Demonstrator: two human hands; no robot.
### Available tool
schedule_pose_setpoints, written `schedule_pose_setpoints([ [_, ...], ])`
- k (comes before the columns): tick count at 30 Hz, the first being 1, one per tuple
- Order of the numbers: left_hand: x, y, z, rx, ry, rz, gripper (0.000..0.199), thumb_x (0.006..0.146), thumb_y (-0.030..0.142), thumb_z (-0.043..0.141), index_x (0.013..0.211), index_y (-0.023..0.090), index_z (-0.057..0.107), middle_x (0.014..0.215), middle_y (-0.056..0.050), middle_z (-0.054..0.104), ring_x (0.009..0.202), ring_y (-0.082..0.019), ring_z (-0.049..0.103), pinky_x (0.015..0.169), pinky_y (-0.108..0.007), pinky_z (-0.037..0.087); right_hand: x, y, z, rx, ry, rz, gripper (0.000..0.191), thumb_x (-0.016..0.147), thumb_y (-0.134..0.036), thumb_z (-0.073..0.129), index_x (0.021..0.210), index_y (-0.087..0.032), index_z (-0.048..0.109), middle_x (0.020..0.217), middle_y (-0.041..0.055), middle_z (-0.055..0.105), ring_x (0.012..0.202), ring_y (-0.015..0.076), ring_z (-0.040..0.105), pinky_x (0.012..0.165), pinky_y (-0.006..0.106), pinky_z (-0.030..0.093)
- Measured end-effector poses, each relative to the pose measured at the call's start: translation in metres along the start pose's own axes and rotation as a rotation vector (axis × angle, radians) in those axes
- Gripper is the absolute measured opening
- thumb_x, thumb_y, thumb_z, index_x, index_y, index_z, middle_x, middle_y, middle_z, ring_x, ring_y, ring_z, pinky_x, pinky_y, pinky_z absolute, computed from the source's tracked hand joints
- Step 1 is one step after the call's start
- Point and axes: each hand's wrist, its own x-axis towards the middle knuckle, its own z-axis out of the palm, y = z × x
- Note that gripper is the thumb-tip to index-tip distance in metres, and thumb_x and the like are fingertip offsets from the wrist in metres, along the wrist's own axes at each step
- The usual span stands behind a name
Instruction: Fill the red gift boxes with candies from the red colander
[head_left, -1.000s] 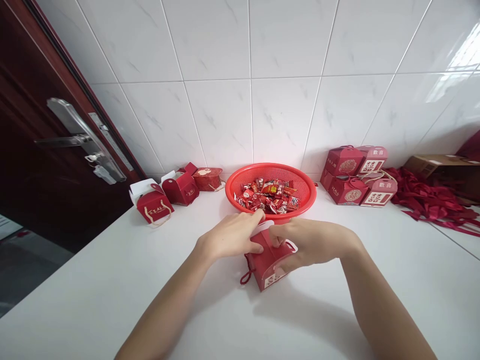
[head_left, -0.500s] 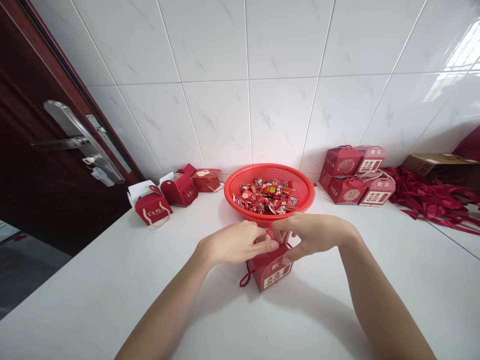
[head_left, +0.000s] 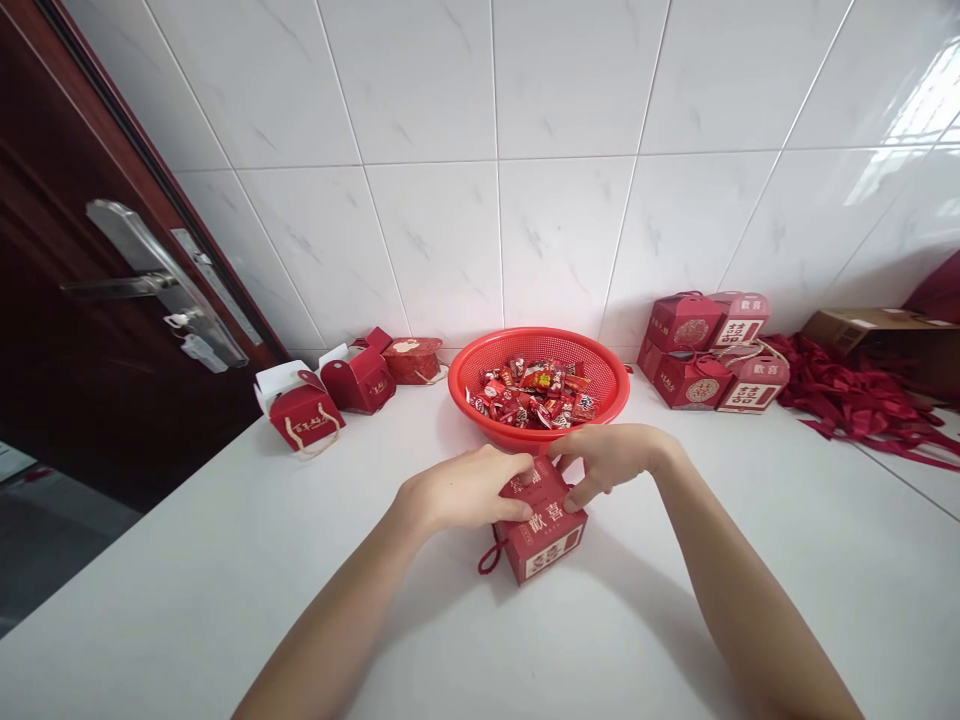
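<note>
A small red box [head_left: 551, 535] with white and gold characters stands in the middle of the white table, its top flaps folded down. A dark red cord loop hangs from its left side. My left hand [head_left: 480, 488] has its thumb and fingers on the left part of the box top. On the right part lie the thumb and fingers of my right hand [head_left: 606, 462]. Both hands grip the box from above, and some fingertips are hidden. Just behind them is a red plastic basket [head_left: 615, 392] with wrapped candies [head_left: 544, 378] in it.
Red boxes [head_left: 306, 412], some with raised lids, stand at the back left near a dark door [head_left: 67, 230]. At the back right are stacked red boxes [head_left: 691, 378], red ribbons [head_left: 847, 395] and a cardboard box [head_left: 877, 322]. A tiled wall [head_left: 427, 240] rises behind.
The box's top flaps have been pressed down flat, so their printed characters now show. My right hand has moved slightly left, and its fingers have shifted on the box.
</note>
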Motion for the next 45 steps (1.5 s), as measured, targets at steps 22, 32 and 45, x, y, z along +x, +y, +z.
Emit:
schedule_pose_setpoints([
  [22,0.014,-0.015,-0.007,-0.042,-0.054,0.009,0.038,0.075,0.045,0.071,0.103,0.022,0.058,0.107,-0.004,0.062,0.090,-0.023,0.060,0.063,-0.028,0.043,0.002,-0.004,-0.001,0.140,-0.077,-0.099,0.076,0.068,-0.031,0.084,0.135,-0.021,0.050,0.076,-0.0028,0.065,0.067,0.0177,0.067,0.063,0.028,0.050],
  [32,0.017,-0.021,-0.010,-0.073,-0.049,0.046,0.038,0.071,0.044,0.074,0.099,0.022,0.059,0.100,-0.002,0.060,0.086,-0.022,0.059,0.063,-0.027,0.041,-0.002,-0.004,-0.002,0.257,0.159,-0.134,0.044,0.065,-0.013,0.065,0.107,-0.022,0.054,0.069,-0.0064,0.060,0.062,0.0132,0.054,0.056,0.024,0.039],
  [45,0.014,-0.019,-0.010,-0.130,0.039,-0.019,0.048,0.068,0.042,0.077,0.111,0.027,0.064,0.113,-0.005,0.059,0.097,-0.026,0.061,0.073,-0.029,0.048,-0.021,-0.011,-0.006,0.631,0.288,-0.280,0.035,0.072,-0.027,0.076,0.102,-0.023,0.059,0.064,-0.0060,0.062,0.070,0.0172,0.060,0.072,0.032,0.045],
])
